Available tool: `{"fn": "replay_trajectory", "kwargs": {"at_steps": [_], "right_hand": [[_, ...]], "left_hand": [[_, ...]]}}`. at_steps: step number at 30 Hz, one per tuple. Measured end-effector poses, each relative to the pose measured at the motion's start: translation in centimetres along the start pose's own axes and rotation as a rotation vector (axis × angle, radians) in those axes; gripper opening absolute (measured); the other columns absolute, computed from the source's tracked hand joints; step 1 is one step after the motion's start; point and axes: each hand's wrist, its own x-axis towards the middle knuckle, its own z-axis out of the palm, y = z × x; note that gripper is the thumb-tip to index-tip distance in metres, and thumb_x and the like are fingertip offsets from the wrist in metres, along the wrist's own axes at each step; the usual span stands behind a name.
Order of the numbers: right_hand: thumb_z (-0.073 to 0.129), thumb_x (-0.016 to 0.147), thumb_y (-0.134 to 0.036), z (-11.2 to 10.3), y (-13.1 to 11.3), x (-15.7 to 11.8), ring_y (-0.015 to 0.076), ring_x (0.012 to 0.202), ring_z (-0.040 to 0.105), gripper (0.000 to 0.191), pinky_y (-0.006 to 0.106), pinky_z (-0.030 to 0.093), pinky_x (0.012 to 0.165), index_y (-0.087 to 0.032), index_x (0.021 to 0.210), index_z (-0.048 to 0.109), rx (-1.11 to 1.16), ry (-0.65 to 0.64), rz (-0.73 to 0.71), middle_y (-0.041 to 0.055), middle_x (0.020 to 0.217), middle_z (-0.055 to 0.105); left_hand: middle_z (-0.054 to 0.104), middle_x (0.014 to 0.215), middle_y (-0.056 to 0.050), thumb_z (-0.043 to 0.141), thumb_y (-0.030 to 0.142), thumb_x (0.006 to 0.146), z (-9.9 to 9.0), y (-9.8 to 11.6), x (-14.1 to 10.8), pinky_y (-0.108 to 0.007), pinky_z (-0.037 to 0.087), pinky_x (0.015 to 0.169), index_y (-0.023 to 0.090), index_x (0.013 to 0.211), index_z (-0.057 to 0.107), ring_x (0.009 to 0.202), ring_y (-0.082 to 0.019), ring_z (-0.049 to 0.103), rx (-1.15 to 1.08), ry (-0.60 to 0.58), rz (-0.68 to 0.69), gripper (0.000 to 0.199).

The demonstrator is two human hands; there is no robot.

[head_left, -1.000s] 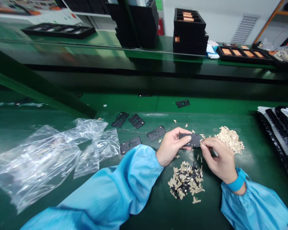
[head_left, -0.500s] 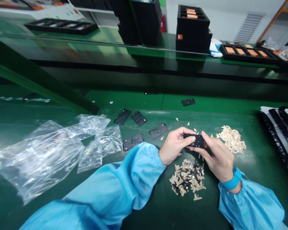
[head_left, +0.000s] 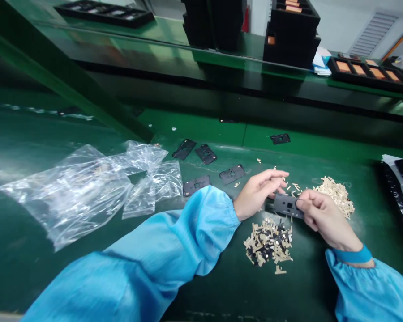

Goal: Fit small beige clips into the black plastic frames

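Note:
A dark flat plate with cut-outs point(head_left: 284, 205) is pinched at its right end by my right hand point(head_left: 329, 219). Just left of it is my left hand point(head_left: 260, 190), its fingers apart and no longer around the plate. Below the plate lies a mixed pile of beige and black small parts point(head_left: 268, 243). To the right, partly behind my right hand, is a pile of beige pieces point(head_left: 337, 194). Several similar black plates point(head_left: 232, 174) lie on the green bench, left of my hands.
Clear plastic bags point(head_left: 83, 188) lie at the left beside a slanted green post point(head_left: 60, 76). Black trays point(head_left: 372, 74) and stacked black boxes point(head_left: 290, 36) stand on the raised shelf. A black-wrapped bundle point(head_left: 398, 197) sits at the right edge.
My left hand has let go of the plate and opened. My right hand now holds it alone, with a grey face showing. The camera view has shifted.

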Motion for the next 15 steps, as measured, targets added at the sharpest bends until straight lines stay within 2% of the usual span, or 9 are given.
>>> {"fn": "replay_trajectory", "kwargs": {"at_steps": [1, 3, 5, 8, 11, 13, 15], "right_hand": [[0.071, 0.089, -0.045, -0.2, -0.1, 0.1, 0.0074, 0.035, 0.035, 0.03, 0.019, 0.025, 0.036, -0.02, 0.077, 0.058, 0.082, 0.066, -0.031, -0.0081, 0.045, 0.049], [0.07, 0.089, -0.045, -0.3, -0.1, 0.3, 0.0094, 0.042, 0.047, 0.026, 0.021, 0.035, 0.039, -0.021, 0.091, 0.063, 0.203, 0.2, -0.109, -0.0015, 0.064, 0.065], [0.07, 0.09, -0.045, 0.1, -0.1, 0.4, 0.0102, 0.047, 0.054, 0.029, 0.022, 0.04, 0.041, -0.02, 0.104, 0.065, 0.189, 0.214, -0.12, 0.0031, 0.081, 0.072], [0.069, 0.092, -0.042, 0.8, 0.2, 0.1, 0.0103, 0.048, 0.053, 0.024, 0.022, 0.042, 0.044, -0.018, 0.096, 0.067, -0.066, -0.011, -0.062, 0.0007, 0.073, 0.068], [0.068, 0.093, -0.032, 1.0, 0.1, -0.5, 0.0122, 0.057, 0.055, 0.014, 0.023, 0.045, 0.052, -0.02, 0.085, 0.068, -0.376, -0.222, -0.112, -0.0022, 0.068, 0.063], [0.069, 0.091, -0.021, 0.9, -0.1, -0.8, 0.0125, 0.061, 0.055, 0.006, 0.023, 0.044, 0.054, -0.022, 0.085, 0.068, -0.538, -0.283, -0.18, -0.0027, 0.073, 0.063], [0.069, 0.089, -0.012, 0.9, -0.3, -1.1, 0.0122, 0.062, 0.055, 0.012, 0.024, 0.045, 0.056, -0.024, 0.091, 0.069, -0.651, -0.324, -0.248, -0.0018, 0.083, 0.065]], "left_hand": [[0.069, 0.096, -0.008, 0.07, 0.038, 0.087, 0.0, -0.1, 0.1, -0.026, 0.057, 0.069, 0.016, 0.11, 0.072, 0.085, -0.017, 0.067, -0.051, 0.017, 0.015, 0.032], [0.066, 0.097, -0.009, 0.07, 0.042, 0.087, 0.0, -0.4, 0.3, -0.028, 0.058, 0.068, 0.015, 0.109, 0.07, 0.084, -0.018, 0.066, -0.129, 0.04, 0.03, 0.034], [0.065, 0.095, -0.008, 0.071, 0.042, 0.087, 0.0, -0.7, 0.5, -0.029, 0.059, 0.067, 0.015, 0.106, 0.068, 0.081, -0.017, 0.066, -0.145, 0.052, 0.038, 0.033], [0.064, 0.092, -0.007, 0.071, 0.041, 0.088, 0.0, -1.0, 0.7, -0.026, 0.057, 0.064, 0.014, 0.102, 0.067, 0.078, -0.015, 0.065, -0.132, 0.067, 0.044, 0.03], [0.064, 0.09, -0.006, 0.069, 0.039, 0.089, 0.0, -1.0, 0.7, -0.025, 0.056, 0.061, 0.014, 0.101, 0.067, 0.077, -0.014, 0.064, -0.118, 0.082, 0.046, 0.028], [0.064, 0.089, -0.006, 0.067, 0.038, 0.09, 0.0, -1.0, 0.7, -0.025, 0.056, 0.06, 0.013, 0.101, 0.067, 0.076, -0.014, 0.063, -0.11, 0.079, 0.047, 0.027], [0.063, 0.089, -0.006, 0.067, 0.037, 0.091, 0.0, -1.1, 0.7, -0.025, 0.055, 0.059, 0.013, 0.099, 0.066, 0.075, -0.014, 0.063, -0.106, 0.071, 0.052, 0.025]]}}
